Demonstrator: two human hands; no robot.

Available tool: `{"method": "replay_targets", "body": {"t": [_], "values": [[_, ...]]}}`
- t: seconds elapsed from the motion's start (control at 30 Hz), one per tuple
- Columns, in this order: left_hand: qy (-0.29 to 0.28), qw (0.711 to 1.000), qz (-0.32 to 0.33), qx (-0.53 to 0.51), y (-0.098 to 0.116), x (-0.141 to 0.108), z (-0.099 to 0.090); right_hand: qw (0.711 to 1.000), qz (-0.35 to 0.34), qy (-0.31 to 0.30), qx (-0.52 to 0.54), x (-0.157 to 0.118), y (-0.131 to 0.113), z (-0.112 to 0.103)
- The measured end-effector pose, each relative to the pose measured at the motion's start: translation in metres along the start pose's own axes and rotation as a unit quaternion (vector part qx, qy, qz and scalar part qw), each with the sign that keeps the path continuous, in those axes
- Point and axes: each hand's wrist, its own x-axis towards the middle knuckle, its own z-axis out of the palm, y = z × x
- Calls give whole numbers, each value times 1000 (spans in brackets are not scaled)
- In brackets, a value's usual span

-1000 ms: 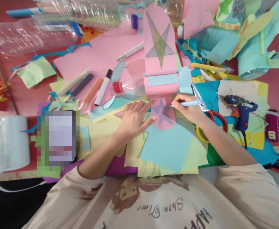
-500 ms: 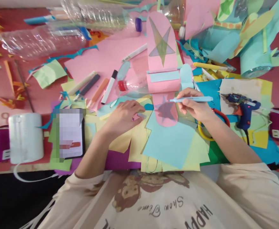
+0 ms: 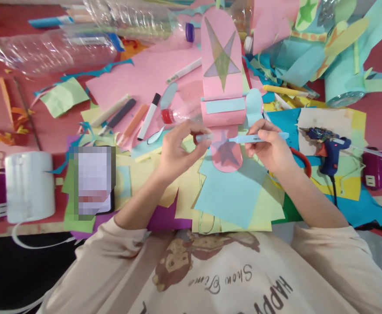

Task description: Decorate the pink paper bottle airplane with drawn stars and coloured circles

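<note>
A light blue marker [image 3: 253, 138] lies in the fingers of my right hand [image 3: 269, 146], its tip pointing left. My left hand [image 3: 184, 150] pinches a small pale blue cap [image 3: 204, 137], a short way left of the marker's tip. Behind and between the hands is a pink paper piece [image 3: 223, 111] with rounded ends, bent over a clear bottle [image 3: 187, 115] with a red cap. A dark star [image 3: 226, 150] shows on its near end and a larger star [image 3: 223, 59] on its far end. A light blue strip [image 3: 225, 105] crosses its middle.
Blue and yellow sheets [image 3: 233, 192] lie near my body. On the right are scissors [image 3: 304, 161], a glue gun [image 3: 331, 152] and a blue-covered can [image 3: 344, 85]. Several markers [image 3: 149, 117], a phone [image 3: 96, 179], a white device [image 3: 30, 187] and plastic bottles [image 3: 60, 52] are on the left.
My left hand has risen from the papers and moved right with the cap, toward the marker's tip. The marker has shifted slightly left and down, away from the star, with my right hand.
</note>
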Motion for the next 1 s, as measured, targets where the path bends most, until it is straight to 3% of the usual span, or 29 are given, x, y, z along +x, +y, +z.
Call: {"method": "replay_targets", "body": {"t": [0.1,0.2,0.53,1.0], "values": [[0,996,-50,-73,-10,-11,15,1000,16,6,10,-2,6,2],[-1,994,-57,-90,-13,-19,21,1000,21,-3,14,-2,9,3],[-14,995,10,-96,-13,-23,22,999,3,-53,-1,-7,19,4],[-28,992,-30,-122,-16,-26,24,997,-1,-71,25,-8,32,4]]}}
